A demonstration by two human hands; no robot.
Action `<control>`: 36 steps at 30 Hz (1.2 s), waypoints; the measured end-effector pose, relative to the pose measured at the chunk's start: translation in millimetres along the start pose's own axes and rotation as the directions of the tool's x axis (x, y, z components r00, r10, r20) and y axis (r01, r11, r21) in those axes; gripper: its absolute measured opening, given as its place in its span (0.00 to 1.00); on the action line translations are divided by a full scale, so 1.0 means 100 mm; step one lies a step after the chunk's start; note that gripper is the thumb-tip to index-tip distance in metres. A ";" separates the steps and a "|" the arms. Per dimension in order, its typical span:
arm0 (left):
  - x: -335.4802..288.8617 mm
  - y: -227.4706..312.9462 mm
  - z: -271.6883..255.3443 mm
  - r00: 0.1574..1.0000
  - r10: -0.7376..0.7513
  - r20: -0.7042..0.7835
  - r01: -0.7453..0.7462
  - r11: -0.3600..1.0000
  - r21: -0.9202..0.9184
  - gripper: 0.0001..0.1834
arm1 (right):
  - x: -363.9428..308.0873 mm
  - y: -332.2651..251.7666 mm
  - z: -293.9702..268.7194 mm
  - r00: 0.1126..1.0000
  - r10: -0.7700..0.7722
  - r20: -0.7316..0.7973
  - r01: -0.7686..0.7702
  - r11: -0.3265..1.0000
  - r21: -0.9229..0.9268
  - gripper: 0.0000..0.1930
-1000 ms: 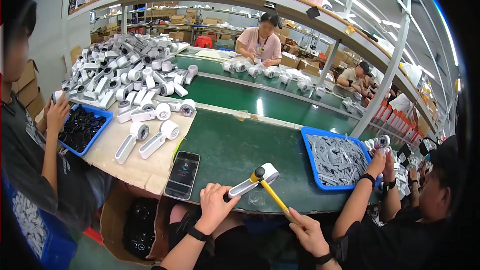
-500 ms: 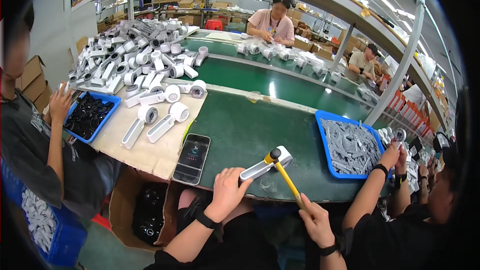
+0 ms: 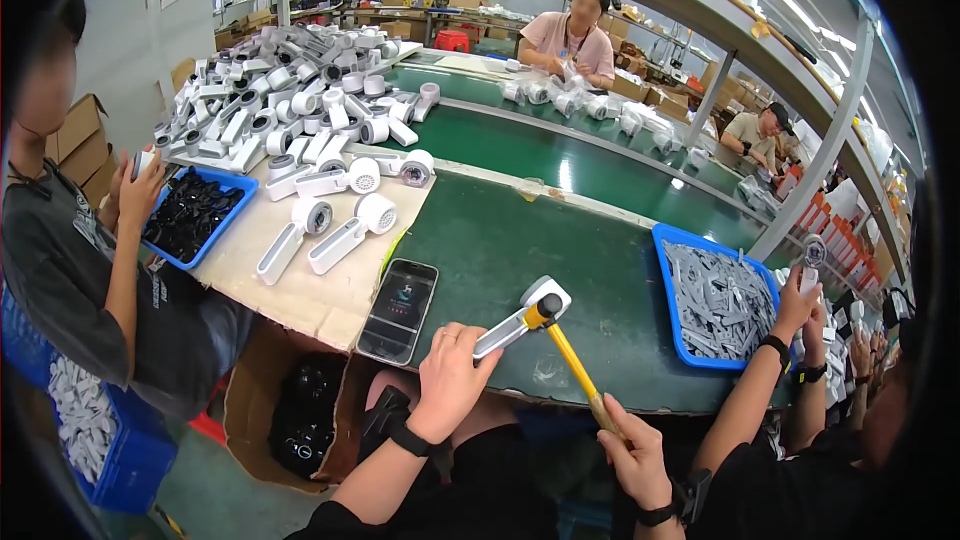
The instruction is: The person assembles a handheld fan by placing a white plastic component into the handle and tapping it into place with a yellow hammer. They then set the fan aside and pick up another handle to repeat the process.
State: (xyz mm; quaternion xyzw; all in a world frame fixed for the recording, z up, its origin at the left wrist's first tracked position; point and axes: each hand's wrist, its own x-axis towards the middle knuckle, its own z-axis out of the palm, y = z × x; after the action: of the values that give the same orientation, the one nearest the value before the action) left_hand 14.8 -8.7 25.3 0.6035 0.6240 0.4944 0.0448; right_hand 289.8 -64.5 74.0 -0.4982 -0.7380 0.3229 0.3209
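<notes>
My left hand [image 3: 455, 378] grips the handle of a white handheld fan [image 3: 550, 290] with a grey strip along it, holding it over the near edge of the green table. The fan's round head points away and to the right. My right hand [image 3: 640, 452] is closed round the wooden end of a yellow-handled hammer [image 3: 574, 365]. Its black-ended head lies over the neck of the fan, where the handle meets the round head. Whether the hammer touches the fan I cannot tell.
Left of my hands lies a phone [image 3: 398, 312]. Several finished-looking fans [image 3: 340, 245] and a large heap [image 3: 300, 90] cover the cardboard-topped left side. A blue tray [image 3: 668, 292] of grey strips stands right. Co-workers sit on both sides, a box [image 3: 240, 420] below left.
The whole view has shifted a little to the right. The fan has turned to point more steeply away, and the hammer's head now sits across its neck.
</notes>
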 end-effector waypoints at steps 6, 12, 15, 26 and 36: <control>0.05 -0.12 0.04 0.998 0.059 0.029 -0.057 0.997 -0.060 0.10 | 0.15 -0.08 0.06 0.972 -0.234 -0.033 0.225 0.958 -0.176 0.28; 0.05 -0.14 0.06 0.999 0.038 0.017 -0.036 0.994 -0.101 0.10 | 0.09 -0.22 0.00 0.971 -0.216 -0.100 0.201 0.970 -0.138 0.27; 0.05 -0.15 0.09 1.000 0.029 0.003 -0.029 0.994 -0.104 0.11 | 0.18 -0.11 0.05 0.984 -0.166 0.062 0.176 0.962 -0.209 0.28; 0.06 -0.13 0.08 0.999 0.030 0.015 -0.028 0.993 -0.115 0.11 | 0.22 -0.02 -0.05 0.991 -0.121 -0.052 0.108 0.973 -0.204 0.27; 0.00 -0.20 0.14 0.999 0.034 -0.024 -0.035 0.997 -0.064 0.12 | 0.14 -0.10 0.07 0.974 -0.225 -0.014 0.223 0.971 -0.090 0.29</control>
State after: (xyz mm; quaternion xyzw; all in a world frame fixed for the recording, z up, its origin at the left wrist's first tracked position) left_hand 9.8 3.2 4.6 0.6066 0.5977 0.5220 0.0485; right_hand 275.1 -55.2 80.2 -0.4293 -0.7991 0.2460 0.3417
